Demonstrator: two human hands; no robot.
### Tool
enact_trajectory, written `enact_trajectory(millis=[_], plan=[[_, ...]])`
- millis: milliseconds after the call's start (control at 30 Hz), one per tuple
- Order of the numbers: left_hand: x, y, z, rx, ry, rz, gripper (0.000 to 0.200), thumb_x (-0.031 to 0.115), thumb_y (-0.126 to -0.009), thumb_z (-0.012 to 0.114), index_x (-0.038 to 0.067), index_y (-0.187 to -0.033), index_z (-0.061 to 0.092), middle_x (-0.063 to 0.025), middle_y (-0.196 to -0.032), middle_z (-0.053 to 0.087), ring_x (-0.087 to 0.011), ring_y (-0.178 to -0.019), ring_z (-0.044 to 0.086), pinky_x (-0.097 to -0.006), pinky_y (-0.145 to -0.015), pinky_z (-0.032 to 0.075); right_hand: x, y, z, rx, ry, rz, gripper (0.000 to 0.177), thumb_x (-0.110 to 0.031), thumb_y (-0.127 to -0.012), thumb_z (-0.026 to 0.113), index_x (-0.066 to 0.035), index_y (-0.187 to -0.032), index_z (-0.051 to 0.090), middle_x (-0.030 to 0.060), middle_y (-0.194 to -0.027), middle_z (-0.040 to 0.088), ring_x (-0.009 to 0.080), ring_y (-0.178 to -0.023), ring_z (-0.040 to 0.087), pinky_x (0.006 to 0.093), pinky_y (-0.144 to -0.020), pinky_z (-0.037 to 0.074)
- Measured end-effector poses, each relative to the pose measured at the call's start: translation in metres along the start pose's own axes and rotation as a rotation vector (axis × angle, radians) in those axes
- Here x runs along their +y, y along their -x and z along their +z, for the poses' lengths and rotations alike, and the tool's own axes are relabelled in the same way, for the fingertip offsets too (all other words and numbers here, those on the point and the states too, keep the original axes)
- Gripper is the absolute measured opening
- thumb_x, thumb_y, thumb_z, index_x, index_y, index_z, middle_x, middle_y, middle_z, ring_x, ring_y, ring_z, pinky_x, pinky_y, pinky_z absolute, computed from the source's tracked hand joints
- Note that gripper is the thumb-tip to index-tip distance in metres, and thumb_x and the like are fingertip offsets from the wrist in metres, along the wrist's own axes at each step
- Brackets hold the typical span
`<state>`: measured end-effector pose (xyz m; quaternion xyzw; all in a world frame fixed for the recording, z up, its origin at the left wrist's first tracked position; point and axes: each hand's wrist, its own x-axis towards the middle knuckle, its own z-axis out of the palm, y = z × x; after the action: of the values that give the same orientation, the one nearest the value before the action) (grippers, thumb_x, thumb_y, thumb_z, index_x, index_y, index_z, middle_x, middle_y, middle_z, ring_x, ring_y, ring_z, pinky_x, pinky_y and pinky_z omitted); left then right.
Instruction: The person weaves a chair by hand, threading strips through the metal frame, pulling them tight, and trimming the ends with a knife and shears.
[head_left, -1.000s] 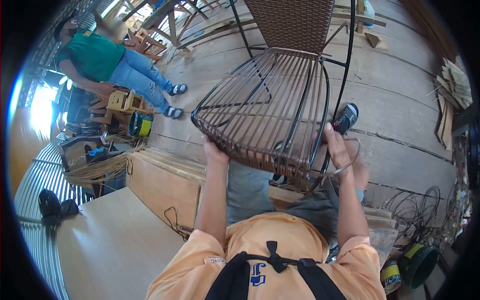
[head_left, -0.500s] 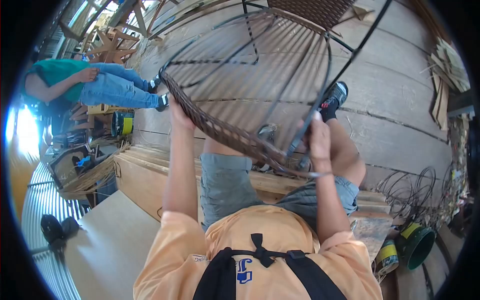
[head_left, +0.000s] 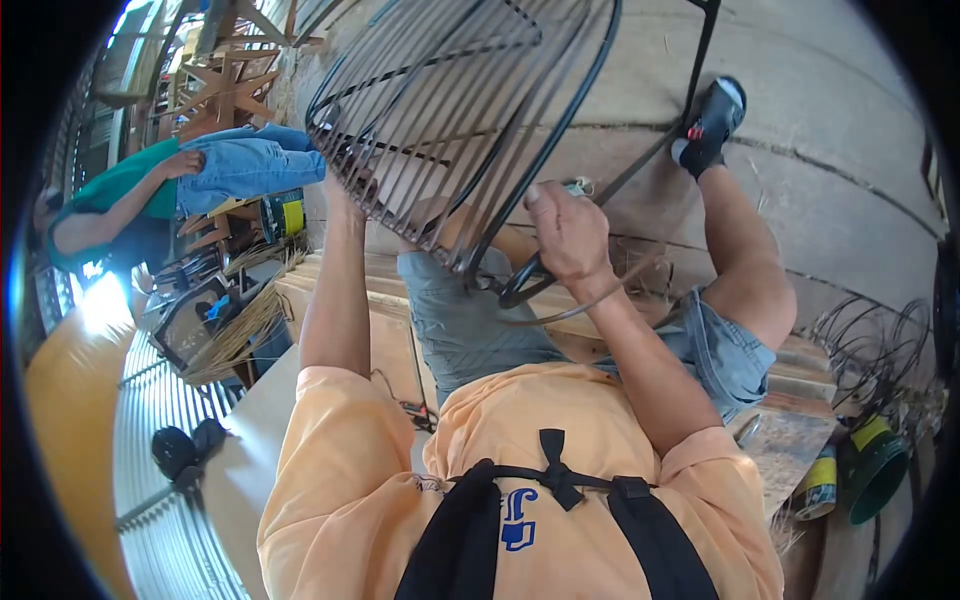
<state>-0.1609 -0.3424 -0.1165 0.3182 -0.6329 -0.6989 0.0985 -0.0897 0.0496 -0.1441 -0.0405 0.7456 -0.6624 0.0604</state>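
Observation:
A metal chair frame (head_left: 553, 125) strung with many brown strands (head_left: 440, 130) tilts above my lap, its dark edge running down to a curled tube end near my knees. My left hand (head_left: 343, 195) is closed round the wrapped rim at its left side, fingers partly hidden behind it. Beside the right edge, my right hand (head_left: 572, 232) is closed with the thumb upward, over a tube of the frame; what lies within its fingers is hidden. A loose brown strand (head_left: 575, 313) loops from the frame's lower corner past my right wrist.
Wooden planks (head_left: 800, 375) lie beneath my legs. At left stands a person in a green top and jeans (head_left: 250, 175). A bundle of fibres (head_left: 245, 335) rests by a bucket with a yellow band (head_left: 285, 215). Coiled wire (head_left: 880, 345) and a green bucket (head_left: 875, 470) are at right.
The chair frame has turned and shifted up and left in view. My right hand has moved left, nearer the strung seat. My left hand stays on the rim.

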Motion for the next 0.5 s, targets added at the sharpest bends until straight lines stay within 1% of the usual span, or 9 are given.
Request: enact_trajectory(millis=[33, 133, 167, 267, 300, 400, 500], plan=[[-0.005, -0.007, -0.006, 0.014, -0.026, 0.008, 0.026, 0.037, -0.092, 0.047, 0.013, -0.083, 0.054, -0.0003, -0.063, 0.051, -0.0123, -0.045, 0.048, -0.0236, -0.038, 0.04, 0.001, 0.0, 0.001, 0.026, -0.002, -0.066, 0.027, -0.03, -0.091, 0.046, -0.009, -0.087, 0.063, 0.0216, -0.069, 0.061, 0.0438, -0.067, 0.059, 0.0507, -0.065, 0.048], [0.0, 0.002, -0.004, 0.055, -0.12, -0.01, 0.025, 0.035, -0.092, 0.047, 0.012, -0.085, 0.054, -0.0011, -0.066, 0.052, -0.0128, -0.048, 0.049, -0.0241, -0.041, 0.042, 0.008, -0.002, -0.007, -0.072, -0.032, -0.033, 0.026, -0.03, -0.09, 0.047, -0.009, -0.087, 0.063, 0.0212, -0.069, 0.061, 0.0428, -0.067, 0.06, 0.0497, -0.065, 0.048], [0.002, 0.005, -0.001, 0.065, -0.154, -0.021, 0.025, 0.035, -0.092, 0.048, 0.012, -0.086, 0.054, -0.0014, -0.067, 0.052, -0.013, -0.049, 0.049, -0.0242, -0.041, 0.042, 0.011, -0.007, -0.013, -0.154, -0.1, -0.017, 0.024, -0.028, -0.09, 0.048, -0.008, -0.088, 0.062, 0.0216, -0.071, 0.061, 0.0418, -0.07, 0.06, 0.0479, -0.065, 0.048], [0.009, 0.015, -0.003, 0.11, -0.243, -0.044, 0.024, 0.033, -0.092, 0.048, 0.011, -0.088, 0.054, -0.0022, -0.07, 0.053, -0.0135, -0.051, 0.05, -0.0246, -0.044, 0.043, 0.029, -0.015, -0.019, -0.198, -0.293, -0.04, 0.018, -0.018, -0.091, 0.052, -0.002, -0.095, 0.061, 0.0147, -0.068, 0.058, 0.0276, -0.059, 0.059, 0.0337, -0.058, 0.047], [0.011, 0.017, -0.003, 0.123, -0.271, -0.051, 0.023, 0.032, -0.092, 0.048, 0.01, -0.089, 0.054, -0.0024, -0.071, 0.053, -0.0136, -0.052, 0.051, -0.0248, -0.045, 0.043, 0.031, -0.017, -0.024, -0.242, -0.41, 0.019, 0.015, -0.012, -0.09, 0.054, -0.001, -0.097, 0.059, 0.0098, -0.066, 0.057, 0.0173, -0.056, 0.057, 0.0277, -0.056, 0.045], [0.014, 0.02, -0.001, 0.162, -0.336, -0.065, 0.023, 0.031, -0.092, 0.048, 0.009, -0.091, 0.054, -0.0032, -0.074, 0.054, -0.0141, -0.055, 0.052, -0.0252, -0.047, 0.044, 0.031, -0.025, -0.032, -0.299, -0.49, 0.104, 0.015, -0.013, -0.09, 0.053, -0.002, -0.098, 0.059, 0.0076, -0.065, 0.057, 0.0133, -0.057, 0.057, 0.0277, -0.055, 0.045], [0.017, 0.026, 0.0, 0.197, -0.396, -0.07, 0.022, 0.029, -0.092, 0.048, 0.008, -0.094, 0.054, -0.0041, -0.077, 0.055, -0.0146, -0.058, 0.053, -0.0257, -0.05, 0.046, 0.033, -0.029, -0.035, -0.395, -0.532, 0.125, 0.015, -0.013, -0.091, 0.051, -0.002, -0.098, 0.059, 0.0073, -0.064, 0.057, 0.0141, -0.057, 0.057, 0.028, -0.055, 0.045]])
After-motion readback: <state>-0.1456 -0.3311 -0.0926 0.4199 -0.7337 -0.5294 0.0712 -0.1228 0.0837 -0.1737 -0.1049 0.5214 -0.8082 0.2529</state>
